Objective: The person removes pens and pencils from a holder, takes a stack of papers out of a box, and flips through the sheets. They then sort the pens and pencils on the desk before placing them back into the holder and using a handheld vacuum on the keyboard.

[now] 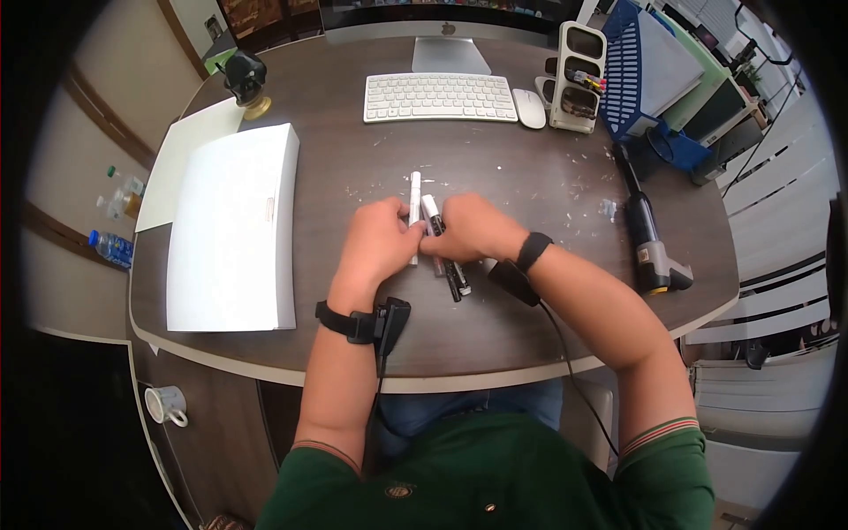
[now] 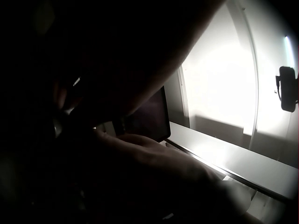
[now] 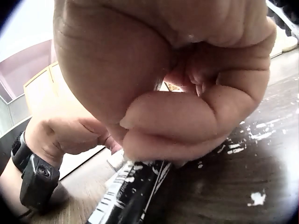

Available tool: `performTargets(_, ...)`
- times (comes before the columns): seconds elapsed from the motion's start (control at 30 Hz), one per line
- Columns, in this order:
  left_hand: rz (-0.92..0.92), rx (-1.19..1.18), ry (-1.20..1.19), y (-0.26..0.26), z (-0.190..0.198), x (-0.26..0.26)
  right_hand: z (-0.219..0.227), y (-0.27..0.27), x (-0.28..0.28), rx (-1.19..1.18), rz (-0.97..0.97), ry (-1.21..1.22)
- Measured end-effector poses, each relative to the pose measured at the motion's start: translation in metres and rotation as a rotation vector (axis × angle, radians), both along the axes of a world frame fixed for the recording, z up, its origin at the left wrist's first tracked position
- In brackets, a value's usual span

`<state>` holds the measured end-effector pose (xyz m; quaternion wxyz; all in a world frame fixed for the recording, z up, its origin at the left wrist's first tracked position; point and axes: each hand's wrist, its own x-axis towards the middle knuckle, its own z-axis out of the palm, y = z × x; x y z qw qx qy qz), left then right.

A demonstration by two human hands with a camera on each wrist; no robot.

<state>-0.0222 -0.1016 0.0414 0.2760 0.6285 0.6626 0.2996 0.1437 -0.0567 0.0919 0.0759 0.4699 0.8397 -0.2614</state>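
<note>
In the head view, my left hand [image 1: 375, 237] pinches a slim white marker [image 1: 415, 187] between thumb and fingers, its length pointing away from me. Just right of it, my right hand [image 1: 477, 228] holds a bunch of markers with black-and-white barrels [image 1: 456, 279]; a white cap [image 1: 429, 203] sticks out past the thumb. The right wrist view shows curled fingers [image 3: 173, 123] round a black marker [image 3: 133, 191] with a barcode and chipped white marks. Both thumbs meet over the markers. The left wrist view is mostly dark, with a hand [image 2: 149, 154] dimly visible.
White flecks [image 1: 579, 168] are scattered on the brown desk [image 1: 336, 159]. A thick white box [image 1: 230, 230] lies left; a black-and-grey handheld tool [image 1: 649, 238] lies right. Keyboard [image 1: 440, 97], mouse [image 1: 530, 109], holder [image 1: 579, 79] and blue file rack [image 1: 623, 71] stand behind.
</note>
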Motion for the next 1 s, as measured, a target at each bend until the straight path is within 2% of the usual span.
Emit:
performTargets(0.17, -0.03, -0.051, -0.067, -0.001, 0.004, 0.001, -0.023, -0.003, 0.007, 0.101, -0.036, 0.149)
performTargets(0.23, -0.047, -0.102, -0.193, 0.0, 0.004, 0.002, -0.031, -0.002, 0.011, 0.101, -0.051, 0.198)
performTargets(0.33, -0.069, -0.144, -0.42, 0.002, 0.0, 0.001, -0.033, -0.004, 0.025, -0.214, -0.323, 0.586)
performTargets(0.37, -0.077, -0.152, -0.5, 0.003, -0.001, 0.001, -0.035, -0.001, 0.029, -0.224, -0.37, 0.643)
performTargets(0.47, -0.12, -0.159, -0.766, 0.001, 0.002, 0.005, -0.049, 0.006, 0.04, -0.443, -0.547, 1.136)
performTargets(0.5, -0.142, -0.172, -0.788, 0.0, 0.005, 0.008, -0.036, 0.001, 0.04, -0.503, -0.615, 1.214)
performTargets(0.6, -0.209, -0.171, -0.833, -0.002, 0.01, 0.013, -0.034, -0.005, 0.036, -0.461, -0.573, 1.369)
performTargets(0.73, -0.271, -0.09, -0.778, -0.001, 0.005, 0.012, -0.031, -0.012, 0.033, -0.299, -0.436, 1.259)
performTargets(0.87, -0.274, -0.087, -0.796, -0.001, 0.005, 0.013, -0.029, -0.015, 0.032, -0.181, -0.418, 1.282)
performTargets(0.9, -0.282, -0.051, -0.809, -0.001, 0.006, 0.015, -0.024, -0.019, 0.029, -0.033, -0.436, 1.28)
performTargets(1.0, -0.266, 0.036, -0.837, -0.003, 0.007, 0.02, -0.027, -0.016, 0.034, 0.181, -0.306, 1.267)
